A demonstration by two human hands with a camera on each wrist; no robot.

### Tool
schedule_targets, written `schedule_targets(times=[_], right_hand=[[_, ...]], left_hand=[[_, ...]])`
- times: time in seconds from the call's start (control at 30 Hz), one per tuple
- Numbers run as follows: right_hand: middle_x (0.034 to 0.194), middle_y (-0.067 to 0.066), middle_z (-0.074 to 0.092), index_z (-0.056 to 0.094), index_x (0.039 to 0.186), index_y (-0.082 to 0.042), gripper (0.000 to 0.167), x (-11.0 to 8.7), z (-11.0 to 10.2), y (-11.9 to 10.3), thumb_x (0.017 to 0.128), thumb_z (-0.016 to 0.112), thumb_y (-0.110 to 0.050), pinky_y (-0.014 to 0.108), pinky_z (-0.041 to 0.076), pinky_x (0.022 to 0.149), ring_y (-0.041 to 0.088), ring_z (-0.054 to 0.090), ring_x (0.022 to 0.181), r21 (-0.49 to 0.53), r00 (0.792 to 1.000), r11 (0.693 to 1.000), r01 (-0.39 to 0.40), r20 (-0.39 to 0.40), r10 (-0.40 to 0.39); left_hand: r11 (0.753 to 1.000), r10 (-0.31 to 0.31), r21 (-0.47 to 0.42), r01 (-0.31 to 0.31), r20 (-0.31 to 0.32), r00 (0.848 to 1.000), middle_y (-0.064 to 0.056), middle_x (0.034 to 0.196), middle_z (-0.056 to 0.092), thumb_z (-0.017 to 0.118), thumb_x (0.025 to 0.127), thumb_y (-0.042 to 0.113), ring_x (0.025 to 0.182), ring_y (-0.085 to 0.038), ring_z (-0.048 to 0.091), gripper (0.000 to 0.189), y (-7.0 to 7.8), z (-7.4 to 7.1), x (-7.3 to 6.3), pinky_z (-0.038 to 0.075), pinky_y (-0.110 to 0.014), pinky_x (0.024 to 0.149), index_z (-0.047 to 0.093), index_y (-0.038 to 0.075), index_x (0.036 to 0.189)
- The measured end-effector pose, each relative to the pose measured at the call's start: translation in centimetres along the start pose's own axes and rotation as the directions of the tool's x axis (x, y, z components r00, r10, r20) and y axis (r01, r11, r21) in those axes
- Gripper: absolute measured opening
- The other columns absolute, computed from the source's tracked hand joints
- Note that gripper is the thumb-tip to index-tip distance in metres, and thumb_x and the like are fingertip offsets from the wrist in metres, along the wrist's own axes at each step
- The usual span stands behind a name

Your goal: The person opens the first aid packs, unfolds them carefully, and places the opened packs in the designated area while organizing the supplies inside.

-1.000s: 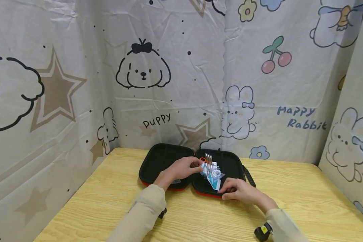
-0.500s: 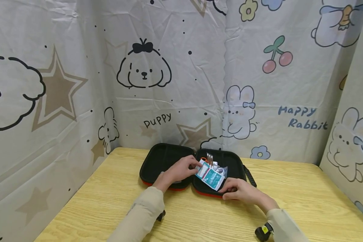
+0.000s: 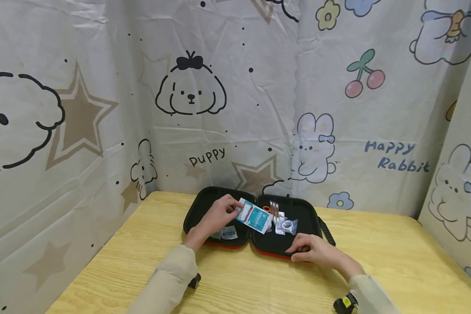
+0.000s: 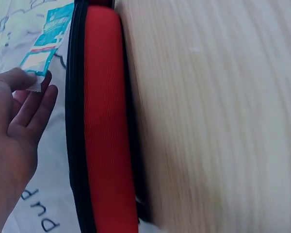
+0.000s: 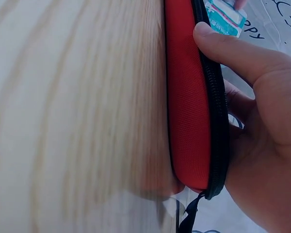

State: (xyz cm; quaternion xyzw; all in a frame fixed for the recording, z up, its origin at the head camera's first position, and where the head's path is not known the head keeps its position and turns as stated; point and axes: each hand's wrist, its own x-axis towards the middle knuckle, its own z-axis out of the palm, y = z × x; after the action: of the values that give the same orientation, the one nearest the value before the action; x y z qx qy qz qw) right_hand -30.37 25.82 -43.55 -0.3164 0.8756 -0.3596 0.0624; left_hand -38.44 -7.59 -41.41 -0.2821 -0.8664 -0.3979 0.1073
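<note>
My left hand (image 3: 220, 212) pinches a flat teal-and-white sachet (image 3: 255, 218) by its white end, holding it over the hinge side of an open zip case (image 3: 305, 237). In the left wrist view, thumb and fingertips meet on the end of the sachet (image 4: 44, 43). My right hand (image 3: 318, 251) grips the near rim of the case's right half; the right wrist view has its thumb on the zip edge and the other fingers inside. That half holds an orange loop handle (image 3: 266, 209), thin metallic sticks (image 3: 274, 211) and a clear bag (image 3: 289, 226) with a ring-shaped item.
White-and-blue packets (image 3: 229, 233) lie in the case's left half, partly behind my left forearm. A black strap (image 3: 326, 231) hangs off the case's right side. The wooden table (image 3: 259, 283) backs onto a printed cloth curtain (image 3: 259, 109).
My left hand has lifted the sachet out of the right half and carried it left and up. Packets in the left half have come into sight. My right hand stays on the rim.
</note>
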Motion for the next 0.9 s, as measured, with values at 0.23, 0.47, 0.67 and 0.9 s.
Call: schedule_targets(times=[0.23, 0.47, 0.67, 0.9], right_hand=[[0.099, -0.001, 0.068, 0.078, 0.104, -0.018, 0.018, -0.7, 0.4, 0.2, 0.089, 0.074, -0.028, 0.022, 0.050, 0.077, 0.007, 0.060, 0.090, 0.004, 1.000, 1.000, 0.031, -0.005, -0.031], [0.097, -0.007, 0.066, 0.078, 0.104, -0.022, 0.017, -1.0, 0.6, 0.2, 0.090, 0.073, -0.030, 0.020, 0.050, 0.074, -0.001, 0.058, 0.087, -0.021, 0.999, 0.999, 0.031, -0.013, -0.032], [0.096, -0.005, 0.067, 0.077, 0.105, -0.019, 0.017, -1.1, 0.4, 0.0, 0.090, 0.073, -0.024, 0.020, 0.050, 0.072, -0.002, 0.058, 0.086, -0.011, 0.996, 0.996, 0.084, -0.031, -0.084], [0.096, -0.003, 0.067, 0.077, 0.106, -0.017, 0.017, 0.3, 0.7, 0.0, 0.091, 0.072, -0.024, 0.020, 0.050, 0.072, -0.001, 0.058, 0.086, -0.012, 0.995, 0.995, 0.096, -0.022, -0.096]], left_hand=[[1.000, -0.011, -0.019, 0.009, -0.126, 0.992, -0.003, 0.096, 0.060, 0.066, 0.089, 0.002, 0.075, -0.011, 0.058, 0.015, -1.6, -1.8, -0.6, 0.050, -0.022, 0.071, 0.075, 0.009, 0.100], [0.998, -0.070, -0.017, 0.068, -0.194, 0.978, -0.005, 0.098, 0.061, 0.066, 0.091, 0.003, 0.078, -0.014, 0.056, 0.016, -3.2, -3.8, -1.1, 0.050, -0.025, 0.074, 0.075, 0.009, 0.103], [0.994, -0.108, -0.028, 0.104, -0.209, 0.972, -0.009, 0.103, 0.062, 0.064, 0.094, 0.007, 0.082, -0.019, 0.056, 0.016, -4.5, -5.4, -1.5, 0.051, -0.030, 0.078, 0.074, 0.008, 0.106], [0.985, -0.171, -0.021, 0.171, -0.207, 0.963, -0.009, 0.101, 0.059, 0.063, 0.094, 0.007, 0.085, -0.020, 0.054, 0.018, -6.5, -7.1, -2.5, 0.048, -0.030, 0.078, 0.072, 0.007, 0.109]])
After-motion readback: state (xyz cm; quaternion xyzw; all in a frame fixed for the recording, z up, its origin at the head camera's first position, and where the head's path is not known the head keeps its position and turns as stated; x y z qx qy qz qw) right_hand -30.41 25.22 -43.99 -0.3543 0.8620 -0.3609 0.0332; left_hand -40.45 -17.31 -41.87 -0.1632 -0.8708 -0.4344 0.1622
